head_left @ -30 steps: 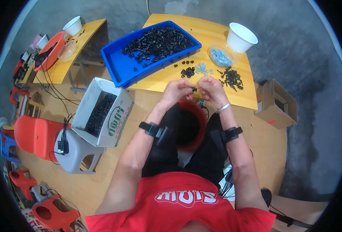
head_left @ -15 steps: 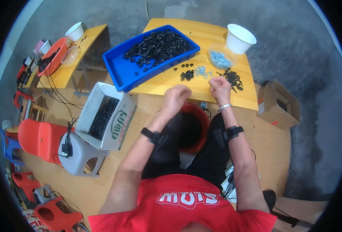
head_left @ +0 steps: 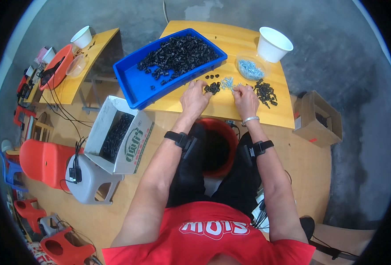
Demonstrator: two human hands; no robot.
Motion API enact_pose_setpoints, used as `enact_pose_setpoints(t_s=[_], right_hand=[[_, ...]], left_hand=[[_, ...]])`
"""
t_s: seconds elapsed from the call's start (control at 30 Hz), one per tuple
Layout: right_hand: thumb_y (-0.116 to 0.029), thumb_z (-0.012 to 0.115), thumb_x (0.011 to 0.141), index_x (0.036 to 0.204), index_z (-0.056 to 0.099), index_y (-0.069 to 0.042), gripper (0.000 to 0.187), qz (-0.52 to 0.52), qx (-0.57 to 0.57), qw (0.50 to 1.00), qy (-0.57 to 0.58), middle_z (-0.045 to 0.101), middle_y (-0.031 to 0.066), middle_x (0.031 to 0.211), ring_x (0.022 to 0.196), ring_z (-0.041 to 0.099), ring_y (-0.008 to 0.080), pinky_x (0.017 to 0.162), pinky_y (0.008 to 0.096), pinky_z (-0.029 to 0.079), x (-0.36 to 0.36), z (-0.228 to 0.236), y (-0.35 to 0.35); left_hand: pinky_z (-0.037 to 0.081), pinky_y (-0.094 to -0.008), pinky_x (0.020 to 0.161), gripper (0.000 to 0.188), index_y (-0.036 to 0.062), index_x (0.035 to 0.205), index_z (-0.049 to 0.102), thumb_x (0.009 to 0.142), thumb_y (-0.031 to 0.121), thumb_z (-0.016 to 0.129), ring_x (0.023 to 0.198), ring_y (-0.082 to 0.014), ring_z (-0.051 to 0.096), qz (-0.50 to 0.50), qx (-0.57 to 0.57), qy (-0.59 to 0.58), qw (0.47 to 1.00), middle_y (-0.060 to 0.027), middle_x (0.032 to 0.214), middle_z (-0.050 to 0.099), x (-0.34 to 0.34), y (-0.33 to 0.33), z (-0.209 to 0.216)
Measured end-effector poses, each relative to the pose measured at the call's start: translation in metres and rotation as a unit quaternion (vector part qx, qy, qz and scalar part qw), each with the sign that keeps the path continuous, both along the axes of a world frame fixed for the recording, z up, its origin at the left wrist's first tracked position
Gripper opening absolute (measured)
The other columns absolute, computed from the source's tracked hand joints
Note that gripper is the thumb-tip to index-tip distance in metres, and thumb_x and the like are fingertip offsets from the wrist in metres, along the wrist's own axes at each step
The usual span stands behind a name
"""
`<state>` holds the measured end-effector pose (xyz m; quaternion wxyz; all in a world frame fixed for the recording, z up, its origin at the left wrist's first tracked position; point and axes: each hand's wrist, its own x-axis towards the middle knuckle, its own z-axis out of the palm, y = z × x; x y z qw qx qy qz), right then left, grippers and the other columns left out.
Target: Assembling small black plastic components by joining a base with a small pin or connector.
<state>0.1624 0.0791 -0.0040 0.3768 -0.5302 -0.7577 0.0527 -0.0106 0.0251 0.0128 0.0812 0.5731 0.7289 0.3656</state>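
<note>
My left hand (head_left: 194,99) reaches over the yellow table (head_left: 178,104), its fingers apart at the left edge of a small pile of black plastic pieces (head_left: 212,88). To the right, my right hand (head_left: 246,101) has its fingertips drawn together at a small heap of silver screws (head_left: 229,82); whether they grip one is too small to see. Beside that hand lies a pile of longer black parts (head_left: 265,92). Behind it, a clear round tub (head_left: 250,70) holds many more silver screws. A few black pieces (head_left: 212,76) sit apart above the small pile.
A blue tray (head_left: 129,84) of black pieces takes up the table's left, and a white bucket (head_left: 274,44) its far right. Below are a red basin (head_left: 231,152) between my legs, a white carton (head_left: 138,145) of black parts at left, and a brown cardboard box (head_left: 321,119) at right.
My left hand has moved forward to the small pile of black pieces and its fingers have opened. My right hand has shifted slightly left and down, to the loose screws.
</note>
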Motion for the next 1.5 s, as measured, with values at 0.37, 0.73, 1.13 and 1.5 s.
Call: enact_pose_setpoints(t_s=[0.37, 0.73, 1.13, 1.5], right_hand=[[-0.012, 0.062, 0.075, 0.076, 0.059, -0.007, 0.007, 0.042, 0.014, 0.997, 0.064, 0.058, 0.0104, 0.075, 0.071, 0.058, 0.0296, 0.062, 0.0385, 0.046, 0.008, -0.012, 0.002], [-0.012, 0.06, 0.078, 0.077, 0.058, -0.004, 0.009, 0.098, -0.073, 0.967, 0.223, 0.062, 0.01, 0.071, 0.065, 0.061, 0.023, 0.06, 0.0323, 0.046, 0.014, -0.01, -0.003], [-0.011, 0.065, 0.073, 0.079, 0.061, -0.005, 0.009, 0.102, -0.12, 0.962, 0.222, 0.062, 0.0044, 0.068, 0.057, 0.058, 0.0119, 0.053, 0.0259, 0.044, 0.016, -0.008, -0.004], [-0.005, 0.066, 0.069, 0.087, 0.061, -0.005, 0.019, 0.151, -0.124, 0.936, 0.294, 0.064, 0.0027, 0.073, 0.052, 0.054, 0.0067, 0.051, 0.021, 0.043, 0.014, -0.008, -0.006]], left_hand=[[0.045, -0.0376, 0.071, 0.016, 0.0075, 0.089, 0.063, 0.076, 0.016, 0.061, 0.083, -0.0266, 0.058, 0.006, 0.05, -0.002, 0.999, -0.0103, 0.087, 0.058, -0.002, -0.004, -0.019], [0.045, -0.036, 0.068, 0.011, 0.0056, 0.084, 0.061, 0.076, 0.013, 0.062, 0.074, -0.0256, 0.057, -0.006, 0.113, -0.049, 0.992, -0.0102, 0.08, 0.057, 0.003, -0.007, -0.022], [0.045, -0.0353, 0.066, 0.011, 0.0085, 0.084, 0.061, 0.074, 0.008, 0.063, 0.073, -0.0237, 0.058, -0.007, 0.103, -0.027, 0.994, -0.0091, 0.087, 0.054, 0.024, -0.008, -0.012], [0.047, -0.034, 0.059, 0.021, 0.0159, 0.094, 0.064, 0.073, 0.011, 0.066, 0.073, -0.0223, 0.057, -0.093, 0.184, 0.038, 0.978, -0.0049, 0.083, 0.05, 0.047, -0.002, -0.008]])
